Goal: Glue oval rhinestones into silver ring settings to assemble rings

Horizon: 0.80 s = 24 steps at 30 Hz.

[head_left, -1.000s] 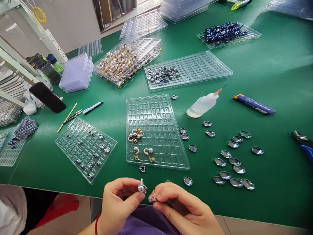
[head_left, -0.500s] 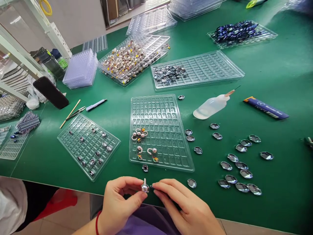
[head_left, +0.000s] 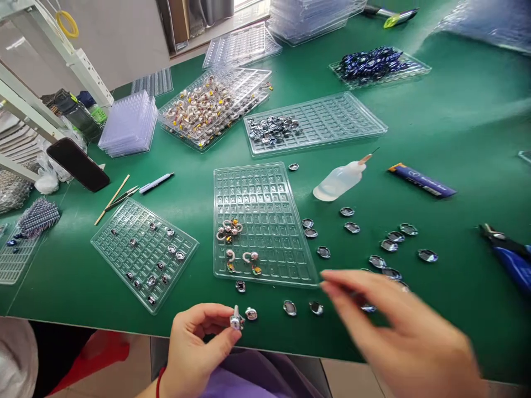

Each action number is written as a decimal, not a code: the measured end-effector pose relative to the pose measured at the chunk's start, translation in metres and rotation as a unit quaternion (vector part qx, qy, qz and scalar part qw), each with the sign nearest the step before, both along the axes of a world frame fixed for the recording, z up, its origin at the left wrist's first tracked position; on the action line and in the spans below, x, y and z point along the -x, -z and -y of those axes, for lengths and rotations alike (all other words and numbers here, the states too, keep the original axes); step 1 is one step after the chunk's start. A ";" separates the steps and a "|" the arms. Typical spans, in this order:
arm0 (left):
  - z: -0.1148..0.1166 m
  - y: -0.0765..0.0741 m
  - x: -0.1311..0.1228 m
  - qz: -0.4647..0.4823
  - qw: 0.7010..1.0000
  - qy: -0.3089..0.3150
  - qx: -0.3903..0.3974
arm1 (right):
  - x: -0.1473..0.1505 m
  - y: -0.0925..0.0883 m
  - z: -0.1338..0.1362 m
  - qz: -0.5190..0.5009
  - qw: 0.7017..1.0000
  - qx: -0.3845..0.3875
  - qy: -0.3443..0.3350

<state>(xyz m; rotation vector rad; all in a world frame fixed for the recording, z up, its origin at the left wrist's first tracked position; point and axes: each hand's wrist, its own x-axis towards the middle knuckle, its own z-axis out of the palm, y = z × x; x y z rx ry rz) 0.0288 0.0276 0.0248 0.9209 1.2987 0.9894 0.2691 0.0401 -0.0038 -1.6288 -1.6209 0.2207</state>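
My left hand (head_left: 203, 345) pinches a small round silver part with a white stem (head_left: 235, 320) between thumb and fingers, at the table's front edge. A smaller silver piece (head_left: 251, 313) lies just right of it. Over the right front of the table, my right hand (head_left: 398, 326) is slightly blurred, thumb and forefinger pressed together. Whatever its fingertips hold, if anything, cannot be made out. Left of those fingertips lie a dark faceted oval piece (head_left: 289, 308) and another oval piece (head_left: 316, 308). Several more ovals lie around and partly behind the hand.
A clear compartment tray (head_left: 269, 221) holds a few white-looped parts; a smaller tray (head_left: 145, 249) carries silver pieces. Farther back are a squeeze bottle with needle tip (head_left: 338, 181), a blue packet (head_left: 423, 179), a part-filled tray (head_left: 340, 121) and a phone (head_left: 78, 164). Blue-handled pliers (head_left: 506, 254) lie right.
My right hand has moved away from the part in my left hand, rightward over the oval pieces. The left hand keeps its hold. The camera view has shifted a little to the right.
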 end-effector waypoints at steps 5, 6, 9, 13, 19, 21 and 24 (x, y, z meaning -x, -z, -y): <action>0.000 0.005 0.003 -0.010 0.999 -0.028 0.020 | -0.080 -0.002 -0.033 0.043 0.963 0.047 0.261; -0.001 0.008 0.005 -0.016 0.999 -0.035 0.026 | -0.088 -0.004 -0.042 0.028 0.964 0.060 0.259; -0.004 0.014 0.010 -0.030 0.999 -0.017 0.028 | -0.092 -0.007 -0.077 -0.013 0.980 0.093 0.174; -0.005 0.012 0.011 -0.057 0.998 0.019 0.017 | -0.077 -0.010 -0.130 -0.053 0.987 0.142 0.059; -0.005 0.003 0.006 -0.102 0.994 0.039 0.018 | -0.053 -0.016 -0.125 -0.165 0.978 0.125 0.032; -0.005 0.002 0.005 -0.113 0.992 0.057 0.020 | -0.041 -0.018 -0.092 -0.204 0.971 0.126 -0.011; -0.006 0.001 0.005 -0.139 0.985 0.098 0.011 | -0.018 -0.016 -0.037 -0.267 0.944 0.151 -0.122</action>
